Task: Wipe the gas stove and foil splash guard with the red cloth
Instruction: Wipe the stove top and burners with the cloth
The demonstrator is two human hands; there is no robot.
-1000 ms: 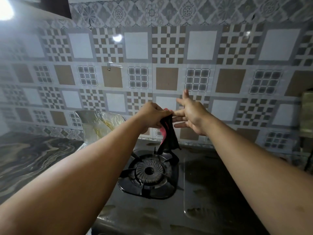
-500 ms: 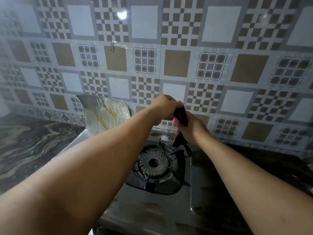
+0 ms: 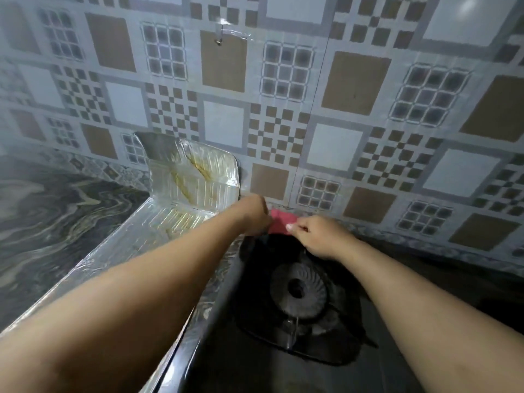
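The red cloth is stretched in a short band between the two hands, its long axis running roughly left to right along the foot of the tiled wall, just behind the burner. The left hand holds the cloth's left end, though its fingers are turned away, so exactly how that grip closes cannot be told. The right hand pinches the right end between thumb and curled fingers, a narrow grip with the thumbnail showing on the red fabric. Both grips sit at about the same depth, touching the cloth at its opposite ends, so neither hand is clearly nearer to it. From the grips, the foil splash guard lies just to the left and slightly behind, its upright panel leaning on the wall and streaked with brown grease, and its lower flap runs back toward the person along the stove's left edge; the left hand is the nearer one to it. The gas stove spreads below and toward the person from the grips, dark and glossy, with dull smears on its top. I judge the cloth is being spread or folded ready for wiping, which has not visibly begun. Left of the foil is the marbled table, well apart from the grips.
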